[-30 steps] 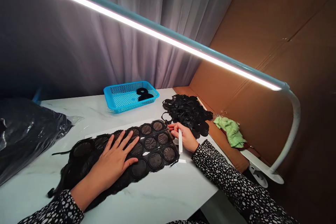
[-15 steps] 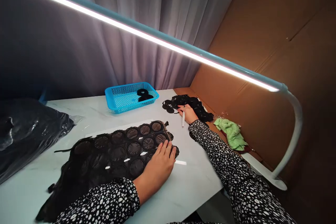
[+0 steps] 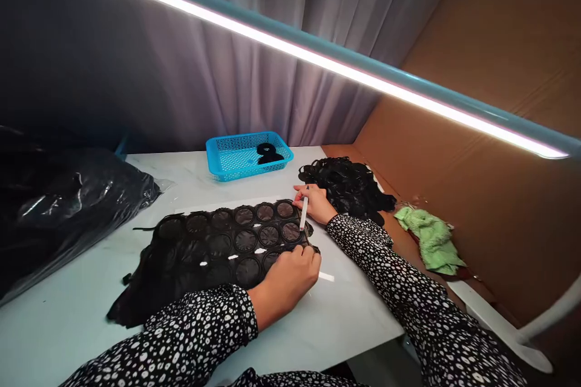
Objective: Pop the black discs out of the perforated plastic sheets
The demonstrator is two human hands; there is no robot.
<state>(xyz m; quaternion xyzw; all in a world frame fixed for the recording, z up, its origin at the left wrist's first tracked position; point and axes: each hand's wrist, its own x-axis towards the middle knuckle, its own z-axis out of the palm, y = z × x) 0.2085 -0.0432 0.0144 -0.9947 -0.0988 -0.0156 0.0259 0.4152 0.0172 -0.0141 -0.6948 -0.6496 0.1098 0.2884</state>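
A black moulded sheet [image 3: 220,246] with rows of round rings and a few small white gaps lies flat on the table. My left hand [image 3: 293,272] is at its right end, fingers curled down onto the edge; the fingertips are partly hidden. My right hand [image 3: 316,202] is closed around a slim white pen-like tool [image 3: 304,208], held over the sheet's upper right corner. The tool's lower end is beside a ring there. Just behind my right hand lies a heap of black ring-shaped scraps [image 3: 349,184].
A blue perforated basket [image 3: 222,167] holding a few black round pieces stands at the back. At left is a bulging black plastic bag [image 3: 77,205]. A green cloth [image 3: 431,239] lies by the cardboard wall [image 3: 499,66] at right. A lit bar lamp [image 3: 318,55] spans overhead.
My right hand has come back from the scrap heap to the sheet's corner with the white tool. My left fingers, flat before, are now curled. The view has shifted left.
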